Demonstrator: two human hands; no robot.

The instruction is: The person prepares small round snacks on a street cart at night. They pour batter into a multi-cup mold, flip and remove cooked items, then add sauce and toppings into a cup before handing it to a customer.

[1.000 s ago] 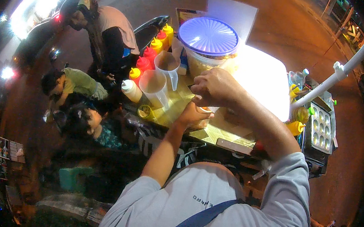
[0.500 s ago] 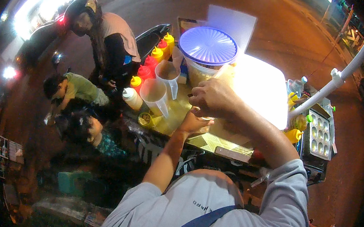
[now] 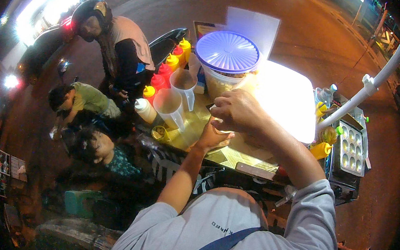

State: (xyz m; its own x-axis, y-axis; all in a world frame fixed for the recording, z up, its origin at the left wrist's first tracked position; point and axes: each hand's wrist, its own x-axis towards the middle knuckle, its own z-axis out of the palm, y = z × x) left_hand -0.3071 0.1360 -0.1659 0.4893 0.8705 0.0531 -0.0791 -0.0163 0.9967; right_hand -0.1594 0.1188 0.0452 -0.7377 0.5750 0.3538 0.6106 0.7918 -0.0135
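My left hand (image 3: 214,136) is closed low over the front of the cart top, fingers curled round something pale and mostly hidden. Just above it, my right hand (image 3: 235,110) is bent over with its fingers pinched together, almost touching the left. A small whitish bit shows between the two hands; its kind is too small to tell. Behind the right hand stands a clear tub (image 3: 220,81) of pale food pieces under a purple ribbed lid (image 3: 228,51). To the left of my hands are two clear measuring jugs, a nearer one (image 3: 169,108) and a farther one (image 3: 184,85).
Red, yellow and white squeeze bottles (image 3: 145,110) line the cart's left edge. A glaring white panel (image 3: 285,101) fills the right side. Beyond it are a yellow bottle (image 3: 320,151), a white pole (image 3: 367,92) and a round-welled pan (image 3: 351,148). A helmeted person (image 3: 126,47) and two others are at left.
My right hand has shifted slightly right, and the whitish bit between my hands shows more. At left, the helmeted person and the person in the dark patterned top have turned their heads.
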